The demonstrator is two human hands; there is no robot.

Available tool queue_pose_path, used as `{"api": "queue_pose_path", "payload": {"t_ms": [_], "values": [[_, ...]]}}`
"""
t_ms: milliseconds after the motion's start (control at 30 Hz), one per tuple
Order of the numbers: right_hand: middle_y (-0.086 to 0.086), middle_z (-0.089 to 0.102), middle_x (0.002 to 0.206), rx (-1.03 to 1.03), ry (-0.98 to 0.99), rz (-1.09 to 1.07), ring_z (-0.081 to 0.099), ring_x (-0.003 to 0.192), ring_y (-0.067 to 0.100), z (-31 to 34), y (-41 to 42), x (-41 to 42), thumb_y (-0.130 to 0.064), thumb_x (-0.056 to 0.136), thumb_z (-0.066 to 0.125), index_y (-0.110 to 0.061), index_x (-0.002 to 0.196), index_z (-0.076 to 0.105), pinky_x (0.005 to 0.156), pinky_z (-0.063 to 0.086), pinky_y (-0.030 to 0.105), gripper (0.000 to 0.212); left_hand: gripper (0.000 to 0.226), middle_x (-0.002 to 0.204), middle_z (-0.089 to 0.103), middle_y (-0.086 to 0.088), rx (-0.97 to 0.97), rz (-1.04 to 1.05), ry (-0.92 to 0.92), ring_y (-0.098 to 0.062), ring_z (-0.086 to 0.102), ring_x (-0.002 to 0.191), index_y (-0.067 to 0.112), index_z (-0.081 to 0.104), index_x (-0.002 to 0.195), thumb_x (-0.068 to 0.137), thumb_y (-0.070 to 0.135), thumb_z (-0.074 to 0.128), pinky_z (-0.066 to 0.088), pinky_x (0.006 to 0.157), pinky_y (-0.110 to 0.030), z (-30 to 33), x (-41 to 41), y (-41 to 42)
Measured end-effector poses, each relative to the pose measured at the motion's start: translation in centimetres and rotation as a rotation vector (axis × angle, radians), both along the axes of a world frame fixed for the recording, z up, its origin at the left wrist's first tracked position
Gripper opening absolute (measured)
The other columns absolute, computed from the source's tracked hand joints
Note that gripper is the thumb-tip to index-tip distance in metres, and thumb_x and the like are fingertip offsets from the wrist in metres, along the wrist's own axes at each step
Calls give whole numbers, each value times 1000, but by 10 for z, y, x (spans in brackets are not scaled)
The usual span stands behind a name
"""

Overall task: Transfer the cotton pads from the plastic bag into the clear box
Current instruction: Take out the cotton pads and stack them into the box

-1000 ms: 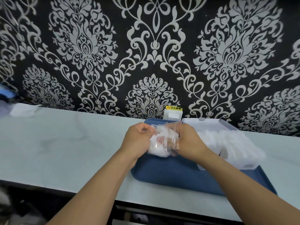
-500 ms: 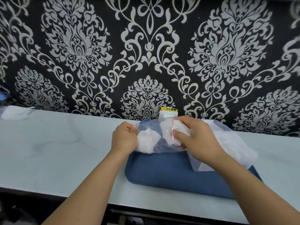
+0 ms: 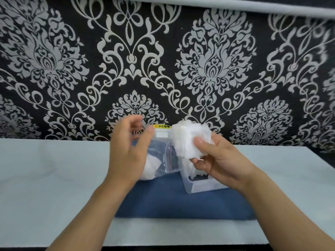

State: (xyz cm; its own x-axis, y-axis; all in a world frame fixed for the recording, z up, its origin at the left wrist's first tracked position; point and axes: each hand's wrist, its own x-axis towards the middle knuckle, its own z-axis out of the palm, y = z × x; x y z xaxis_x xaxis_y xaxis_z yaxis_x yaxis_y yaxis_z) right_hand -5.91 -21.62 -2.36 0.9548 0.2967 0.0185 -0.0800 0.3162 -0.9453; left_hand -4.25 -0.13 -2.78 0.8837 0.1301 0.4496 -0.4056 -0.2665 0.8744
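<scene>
1. Head view: left hand (image 3: pixel 126 151) blurred, fingers loosely spread in front of the bag (image 3: pixel 163 156); can't tell if it touches the bag.
2. Bag lies on a blue mat (image 3: pixel 172 200), partly hidden by left hand; some white pads still inside at its lower left.
3. Right hand (image 3: pixel 221 160) grip: thumb and fingers pinching a stack of pads (image 3: pixel 190 140), held above the box (image 3: pixel 199 185).
4. Box on mat, mostly hidden by right hand; contents unclear.
5. Yellow-labelled socket (image 3: pixel 161 131) on wall behind, half hidden.
6. Pale surface (image 3: pixel 54 178) under the mat.
</scene>
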Motion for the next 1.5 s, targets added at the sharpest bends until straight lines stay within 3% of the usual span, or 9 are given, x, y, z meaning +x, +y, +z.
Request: {"api": "queue_pose_path", "payload": {"t_ms": [133,300,433,700,1000,1167,1233,1367,1500], "values": [[0,66,86,-137,-223,59,54,68,14,-3,-1,-1,-11,86,70,-23,122,68,55,45,23,39,57,117,72,2,-185,-537,218,-17,70,107,27,63,124,73,42,81,59,83,-29,0,-26,-31],[-9,73,91,-350,-397,-214,63,67,11,-1,-5,-5,-14,78,78,-20,119,69,55,52,23,42,40,103,79,0,-285,-391,230,-19,75,96,21,70,115,76,20,80,61,75,-27,-1,-15,-46],[-8,73,108,-557,-503,-482,66,92,24,-8,-13,-6,-19,77,84,-29,109,76,69,58,47,34,44,104,79,-8,-346,-414,400,-27,76,97,20,74,108,67,34,80,62,82,-46,-7,-10,-54],[-9,63,87,-681,-641,-751,55,74,11,-7,-16,-10,-15,68,91,-24,85,65,65,45,17,32,27,110,78,-7,-495,-506,516,-23,76,97,13,69,117,90,9,68,61,70,-25,-9,-9,-61],[-13,69,87,-567,-419,-531,61,78,6,-11,-18,-9,-18,68,92,-28,94,72,64,55,26,34,52,116,75,-6,-375,-581,509,-24,70,111,24,64,124,85,-10,69,59,87,-33,-17,-10,-60],[-7,69,93,-569,-426,-397,64,82,10,-13,-25,-10,-5,68,90,-22,90,77,65,55,26,31,48,125,71,-15,-515,-674,600,-35,66,119,10,66,126,81,27,67,50,103,-57,-15,-7,-58],[-8,69,92,-615,-463,-348,65,84,14,-15,-26,-10,-2,67,90,-19,88,77,69,54,24,30,51,119,74,-13,-421,-598,639,-36,68,115,12,67,123,79,37,74,55,98,-55,-14,-7,-60],[-4,72,91,-639,-506,-331,67,85,19,-18,-27,-12,-1,68,89,-16,87,78,75,55,26,27,29,100,79,-6,-370,-502,668,-21,72,83,16,71,114,92,34,66,54,54,-27,-14,-10,-67],[-3,73,93,-631,-556,-362,68,89,17,-19,-28,-11,-1,66,90,-15,84,78,75,54,22,25,23,104,79,-8,-409,-449,671,-24,72,89,19,72,112,101,30,54,59,75,-41,-16,-11,-69]]}}
